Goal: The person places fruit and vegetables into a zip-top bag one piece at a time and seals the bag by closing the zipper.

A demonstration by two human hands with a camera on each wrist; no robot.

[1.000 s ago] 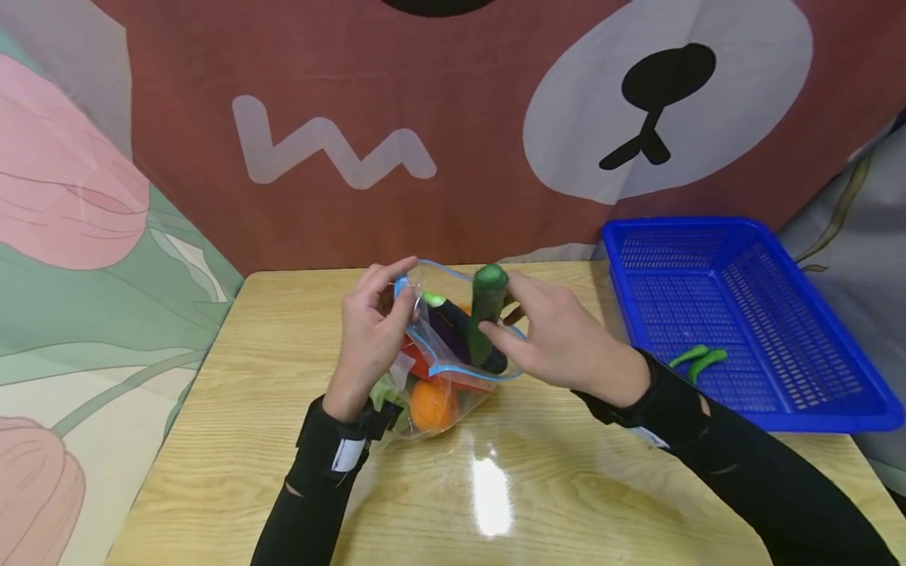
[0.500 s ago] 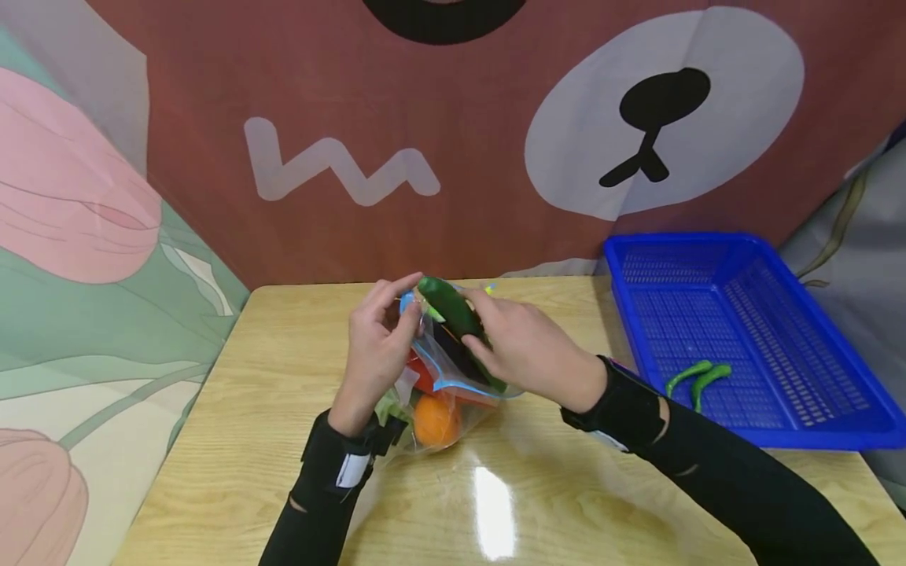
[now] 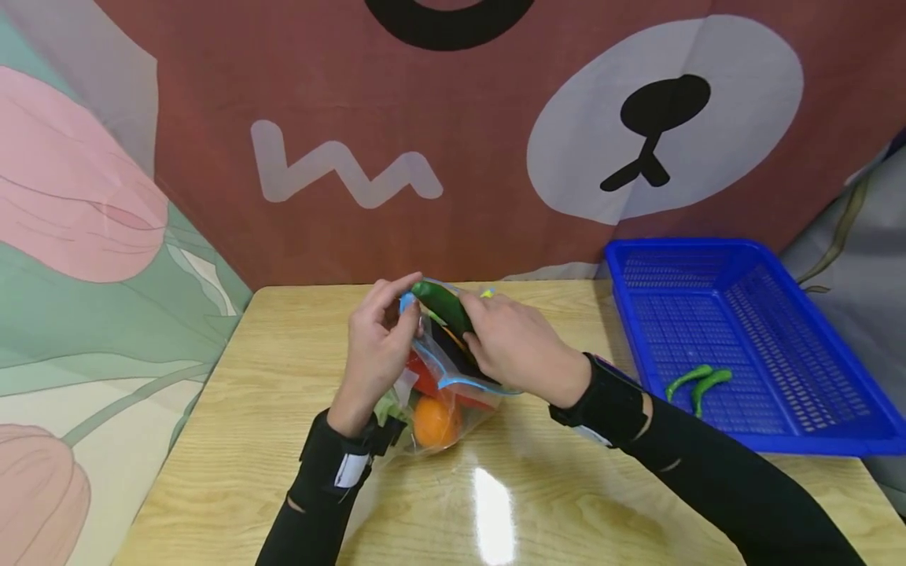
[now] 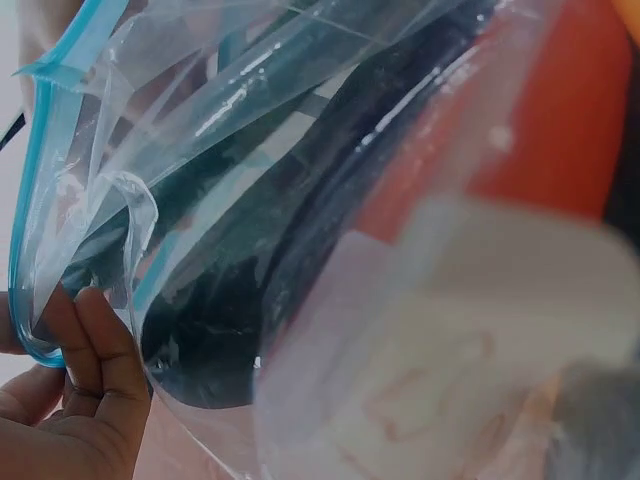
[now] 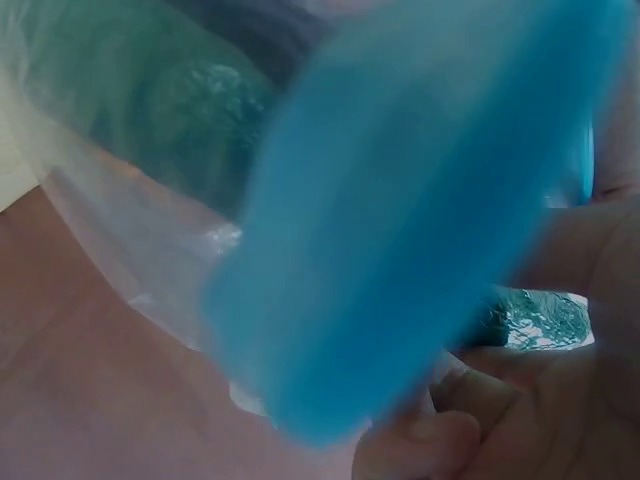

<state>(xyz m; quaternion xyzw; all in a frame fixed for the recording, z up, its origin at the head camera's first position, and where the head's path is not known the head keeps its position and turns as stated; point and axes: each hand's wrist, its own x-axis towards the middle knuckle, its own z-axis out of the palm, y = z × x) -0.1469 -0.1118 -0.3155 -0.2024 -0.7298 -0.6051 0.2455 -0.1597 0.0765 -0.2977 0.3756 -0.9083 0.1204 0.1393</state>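
A clear zip bag (image 3: pixel 473 384) with a blue seal sits on the table, its mouth spread. My left hand (image 3: pixel 375 338) pinches the left side of its rim; the left wrist view shows those fingers (image 4: pixel 110 350) at the blue edge. In the bag's mouth lies a cucumber (image 3: pixel 437 302), tilted, and my right hand (image 3: pixel 520 342) grips it. Below the cucumber is a dark eggplant (image 3: pixel 447 346). Through the plastic I see an orange (image 3: pixel 435 422), something red (image 3: pixel 425 379) and a pale green leafy vegetable (image 3: pixel 389 405). The blue seal (image 5: pixel 420 230) blurs across the right wrist view.
At the right stands a blue plastic basket (image 3: pixel 800 442) with two green chili peppers (image 3: pixel 710 385) inside. The wooden table (image 3: pixel 233 440) reaches back to a brown printed cloth (image 3: pixel 467 244). A floral cloth (image 3: pixel 85 338) hangs on the left.
The cucumber has gone from nearly upright to lying slanted to the left, lower in the bag's mouth. My right hand has moved slightly left and down with it. The left hand keeps its hold.
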